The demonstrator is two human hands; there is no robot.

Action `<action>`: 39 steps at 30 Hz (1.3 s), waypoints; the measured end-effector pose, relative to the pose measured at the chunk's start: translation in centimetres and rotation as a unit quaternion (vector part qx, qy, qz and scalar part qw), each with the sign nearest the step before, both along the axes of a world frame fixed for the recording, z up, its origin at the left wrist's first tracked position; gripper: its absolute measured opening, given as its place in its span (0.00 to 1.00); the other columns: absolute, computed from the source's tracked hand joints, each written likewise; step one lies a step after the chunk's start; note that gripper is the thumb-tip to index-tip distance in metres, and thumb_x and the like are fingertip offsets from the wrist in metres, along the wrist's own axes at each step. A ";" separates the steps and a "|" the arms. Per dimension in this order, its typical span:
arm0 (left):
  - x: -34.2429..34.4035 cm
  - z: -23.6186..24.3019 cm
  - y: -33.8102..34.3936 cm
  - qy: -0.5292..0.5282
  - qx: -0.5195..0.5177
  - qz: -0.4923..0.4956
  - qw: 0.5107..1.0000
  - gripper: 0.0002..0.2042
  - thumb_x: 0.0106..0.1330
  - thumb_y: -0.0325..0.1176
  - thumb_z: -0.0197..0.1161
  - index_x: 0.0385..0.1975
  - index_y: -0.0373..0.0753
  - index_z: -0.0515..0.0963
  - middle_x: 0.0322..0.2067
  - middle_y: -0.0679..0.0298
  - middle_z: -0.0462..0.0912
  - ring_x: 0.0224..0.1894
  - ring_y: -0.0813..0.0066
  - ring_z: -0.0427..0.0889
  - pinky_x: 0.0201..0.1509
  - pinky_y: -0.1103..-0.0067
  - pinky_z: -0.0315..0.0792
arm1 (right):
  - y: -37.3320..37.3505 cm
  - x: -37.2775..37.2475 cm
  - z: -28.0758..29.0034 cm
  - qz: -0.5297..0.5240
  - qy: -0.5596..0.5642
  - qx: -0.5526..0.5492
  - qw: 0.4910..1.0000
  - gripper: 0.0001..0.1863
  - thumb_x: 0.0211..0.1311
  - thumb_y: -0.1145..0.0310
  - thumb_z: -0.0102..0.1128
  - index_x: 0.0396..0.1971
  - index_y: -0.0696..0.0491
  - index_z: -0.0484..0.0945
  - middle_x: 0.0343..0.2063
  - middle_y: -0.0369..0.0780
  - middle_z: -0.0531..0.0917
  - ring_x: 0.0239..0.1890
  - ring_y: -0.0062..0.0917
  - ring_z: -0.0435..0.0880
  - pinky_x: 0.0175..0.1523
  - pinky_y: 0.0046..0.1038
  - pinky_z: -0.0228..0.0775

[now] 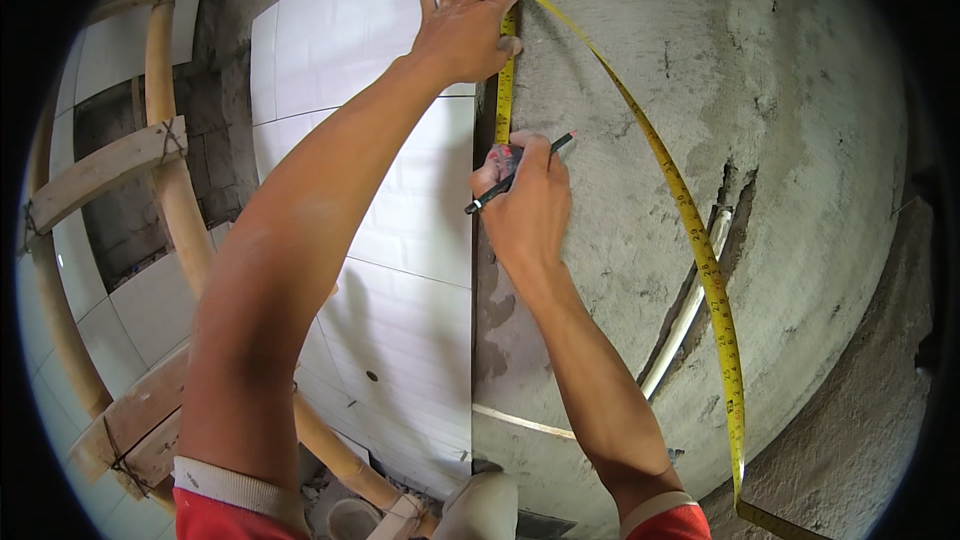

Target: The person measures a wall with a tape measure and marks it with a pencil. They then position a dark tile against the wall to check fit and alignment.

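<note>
My left hand [465, 28] reaches up to the top of the white wall tiles [410, 160], its fingers bent over the tile edge. Its thumb and forefinger hold the yellow blade of a tape measure [505, 90] against the wall. Below it, my right hand [533, 195] is closed at the lower end of that straight stretch of blade. A black pencil [520, 173] slants through its fingers. By its fingertips shows a small red and dark piece [507, 157] whose kind I cannot make out. Above, the blade bends over and loops down to the right; its case is not visible.
Rough grey cement wall [620, 220] borders the tiles, with a white pipe [690, 320] set in a groove. Bamboo scaffolding [165, 90] with tied wooden rungs stands on the left. Down below are a bucket [352, 518] and rubble.
</note>
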State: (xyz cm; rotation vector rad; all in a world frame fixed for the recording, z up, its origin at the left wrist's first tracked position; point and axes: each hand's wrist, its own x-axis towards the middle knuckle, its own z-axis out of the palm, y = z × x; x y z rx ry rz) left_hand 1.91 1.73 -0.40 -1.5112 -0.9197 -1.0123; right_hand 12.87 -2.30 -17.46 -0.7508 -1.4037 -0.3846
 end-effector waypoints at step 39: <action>0.2 -37.6 -17.8 -0.471 -0.565 -0.473 0.485 0.09 0.77 0.25 0.55 0.50 0.30 0.78 0.30 0.71 0.73 0.26 0.82 0.74 0.33 0.81 0.76 | -28.4 22.2 -58.3 0.199 -0.055 -0.582 0.786 0.20 0.58 0.58 0.69 0.47 0.51 0.79 0.34 0.46 0.86 0.37 0.42 0.87 0.45 0.39 0.78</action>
